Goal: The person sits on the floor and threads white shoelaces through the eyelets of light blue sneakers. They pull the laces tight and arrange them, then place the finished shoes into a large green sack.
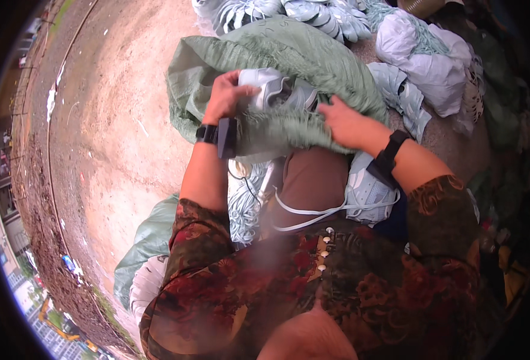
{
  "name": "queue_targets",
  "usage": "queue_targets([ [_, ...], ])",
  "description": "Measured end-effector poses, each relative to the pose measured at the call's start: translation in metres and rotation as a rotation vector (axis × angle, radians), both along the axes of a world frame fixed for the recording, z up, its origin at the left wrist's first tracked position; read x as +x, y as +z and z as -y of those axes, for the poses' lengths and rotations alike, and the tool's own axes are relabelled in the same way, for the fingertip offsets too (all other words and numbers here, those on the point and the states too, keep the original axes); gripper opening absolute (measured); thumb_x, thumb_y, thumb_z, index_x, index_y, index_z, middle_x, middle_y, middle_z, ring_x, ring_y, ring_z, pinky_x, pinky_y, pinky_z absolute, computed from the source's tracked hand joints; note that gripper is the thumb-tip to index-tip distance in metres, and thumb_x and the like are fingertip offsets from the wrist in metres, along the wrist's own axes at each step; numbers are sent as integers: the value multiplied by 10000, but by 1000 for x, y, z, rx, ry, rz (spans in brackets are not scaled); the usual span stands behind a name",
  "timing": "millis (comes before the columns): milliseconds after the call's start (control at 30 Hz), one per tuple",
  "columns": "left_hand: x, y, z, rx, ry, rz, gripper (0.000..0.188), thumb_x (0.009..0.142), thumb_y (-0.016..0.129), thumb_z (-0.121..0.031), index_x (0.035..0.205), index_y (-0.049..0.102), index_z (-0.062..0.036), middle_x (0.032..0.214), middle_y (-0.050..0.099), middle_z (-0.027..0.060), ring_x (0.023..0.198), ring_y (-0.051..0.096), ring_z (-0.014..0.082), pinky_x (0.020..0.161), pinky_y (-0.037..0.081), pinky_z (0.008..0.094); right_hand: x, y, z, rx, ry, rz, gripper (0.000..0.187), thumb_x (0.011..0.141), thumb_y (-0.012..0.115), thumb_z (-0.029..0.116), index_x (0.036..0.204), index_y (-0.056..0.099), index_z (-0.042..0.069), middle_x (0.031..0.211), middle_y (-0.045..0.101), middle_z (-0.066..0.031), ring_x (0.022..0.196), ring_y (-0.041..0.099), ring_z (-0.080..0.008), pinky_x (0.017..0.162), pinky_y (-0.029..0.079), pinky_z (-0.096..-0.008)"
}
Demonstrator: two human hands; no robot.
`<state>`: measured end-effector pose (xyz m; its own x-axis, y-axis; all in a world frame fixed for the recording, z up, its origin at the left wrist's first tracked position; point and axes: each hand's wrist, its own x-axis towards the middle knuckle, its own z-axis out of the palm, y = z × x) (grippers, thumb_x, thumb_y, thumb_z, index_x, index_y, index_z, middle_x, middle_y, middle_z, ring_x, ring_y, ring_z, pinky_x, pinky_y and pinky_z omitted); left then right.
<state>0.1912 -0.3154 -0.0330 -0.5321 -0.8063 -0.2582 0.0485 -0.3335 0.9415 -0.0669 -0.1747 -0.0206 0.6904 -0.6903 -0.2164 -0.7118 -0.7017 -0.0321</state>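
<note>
A green woven sack [277, 141] lies over my knees with its mouth spread and its edge frayed. Inside the mouth show pale grey-white shoe uppers [268, 81], bunched together. My left hand [224, 99] is at the left of the opening, thumb over the nearest upper and the other fingers partly hidden behind it. At the right of the opening, my right hand [346, 123] grips the sack's edge, its fingertips partly covered by the fabric. Both wrists wear black bands. Beside my brown-trousered leg rests another light shoe upper [370, 189], near long pale laces [301, 211].
Bundles of pale uppers [328, 18] lie beyond the sack. A stuffed white bag [424, 60] with pale green cords sits at the far right. Coiled pale cords [247, 201] are by my left leg, with another green sack [151, 246] farther left. Bare earth [121, 120] stretches leftward.
</note>
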Motion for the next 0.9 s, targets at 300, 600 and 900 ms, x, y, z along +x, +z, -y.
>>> queue_targets([
  [300,-47,49,2,-123,-6,119,298,660,740,-34,919,620,53,817,645,78,688,594,131,631,477,252,119,-32,-13,653,-421,-13,233,720,540,41,916,663,15,970,633,-192,894,613,-318,815,474,-375],
  [600,17,139,-73,-421,180,135,486,640,737,-19,1082,564,85,954,638,125,864,610,165,795,493,282,103,17,16,823,-1105,1381,309,726,634,72,1022,612,-12,954,655,-87,840,636,-252,750,493,-340],
  [900,30,85,-120,-418,216,-10,513,673,734,-40,1136,537,63,1029,616,107,935,590,162,825,479,296,97,-14,-26,1380,-1098,1845,457,781,678,245,1150,532,18,1112,590,-104,1029,566,-221,901,450,-382],
])
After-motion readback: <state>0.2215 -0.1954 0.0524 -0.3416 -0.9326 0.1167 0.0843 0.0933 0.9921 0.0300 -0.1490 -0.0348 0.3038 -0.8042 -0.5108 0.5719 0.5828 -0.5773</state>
